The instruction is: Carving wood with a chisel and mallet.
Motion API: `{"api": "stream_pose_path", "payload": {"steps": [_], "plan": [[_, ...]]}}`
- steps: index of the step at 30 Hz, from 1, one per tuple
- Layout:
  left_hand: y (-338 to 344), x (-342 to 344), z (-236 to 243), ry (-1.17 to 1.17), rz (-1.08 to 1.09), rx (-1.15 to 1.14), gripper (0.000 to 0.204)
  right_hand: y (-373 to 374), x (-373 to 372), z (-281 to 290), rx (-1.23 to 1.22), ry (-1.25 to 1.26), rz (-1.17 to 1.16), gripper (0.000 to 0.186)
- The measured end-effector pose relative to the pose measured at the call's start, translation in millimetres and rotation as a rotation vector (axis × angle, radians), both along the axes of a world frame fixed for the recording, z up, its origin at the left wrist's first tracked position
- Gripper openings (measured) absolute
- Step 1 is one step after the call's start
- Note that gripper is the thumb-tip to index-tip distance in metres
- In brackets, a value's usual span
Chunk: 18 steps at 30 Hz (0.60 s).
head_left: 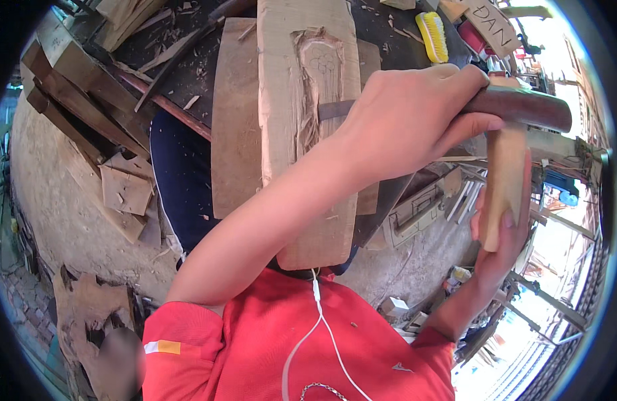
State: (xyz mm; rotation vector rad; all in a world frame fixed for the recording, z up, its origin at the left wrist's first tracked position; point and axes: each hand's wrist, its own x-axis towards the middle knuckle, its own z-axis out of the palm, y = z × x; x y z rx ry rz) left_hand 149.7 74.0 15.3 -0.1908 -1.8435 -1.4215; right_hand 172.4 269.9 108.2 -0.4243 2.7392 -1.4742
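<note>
A pale wooden board (282,80) lies in the middle, running from the far edge to the person's red shirt (282,321), with a rough recess (322,63) cut into its far half. The metal blade of a chisel (536,110) points left, its tip at that recess. The left hand (415,110) is clamped around the chisel where blade meets dark handle, the handle jutting out to the right. On the right, the right hand (512,237) is closed on the near part of a light wooden mallet (504,160), whose far part passes beneath the handle; whether they touch, I cannot tell. Under the board lies a thin brown sheet (235,120). A yellow brush (432,37) sits far right, and wooden blocks (88,87) are stacked on the left.
</note>
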Motion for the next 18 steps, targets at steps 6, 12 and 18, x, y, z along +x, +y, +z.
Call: {"api": "stream_pose_path", "payload": {"steps": [6, 12, 18], "plan": [[3, 0, 3, -0.026, -0.006, -0.057, 0.041, 48, -2, -29, -0.493, -0.031, -0.367, 0.057], [3, -6, 3, 0.064, 0.055, -0.129, 0.03, 39, 34, -89, -0.674, -0.28, -0.354, 0.055], [-13, 5, 29, -0.059, -0.267, 0.457, 0.025, 24, 78, -128, -0.777, -0.597, -0.109, 0.049]]}}
